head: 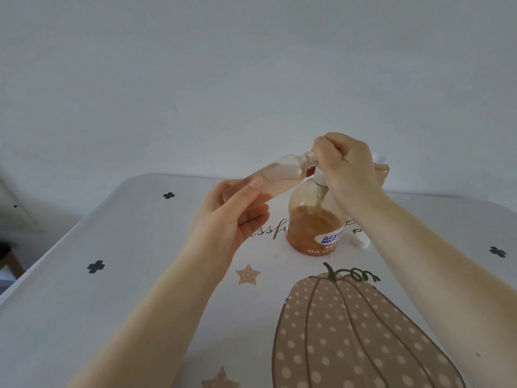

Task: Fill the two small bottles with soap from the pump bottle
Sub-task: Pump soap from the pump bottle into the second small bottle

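The pump bottle (313, 219) stands on the table, clear with orange soap in its lower half and a blue and white label. My right hand (345, 169) covers its pump head, fingers curled over it. My left hand (237, 214) holds a small clear bottle (279, 172) tilted, its open neck up against the pump's spout under my right fingers. Pale soap lies inside it near the shoulder. A second small bottle (382, 168) with a white cap stands behind my right hand, mostly hidden. A loose white cap (361, 242) lies right of the pump bottle.
The table (112, 289) wears a white cloth with a dotted pumpkin, stars, black clover marks and lettering. A plain wall rises behind its far edge. At the far left the floor and a dark piece of furniture (7, 256) show beyond the table's edge.
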